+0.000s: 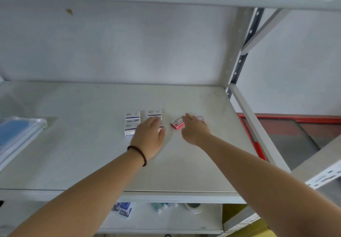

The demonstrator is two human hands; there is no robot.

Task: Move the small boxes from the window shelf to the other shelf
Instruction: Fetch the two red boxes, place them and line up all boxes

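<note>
— What lay around on the shelf [92, 153]?
— A clear pouch [18, 135] with blue inside at the far left; nothing blocked the boxes.
— And the boxes?
— Two white boxes [132, 123] lay flat side by side mid-shelf, a red box [177, 123] just right.
— The hands?
— The left hand [150, 137], bracelet [138, 154] on its wrist, lay palm-down over the second white box, grip open. The right hand [194, 130] reached flat beside the red box, fingers spread, holding nothing.

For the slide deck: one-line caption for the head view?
Left hand on a white box, right hand by a red box, grey shelf.
</note>
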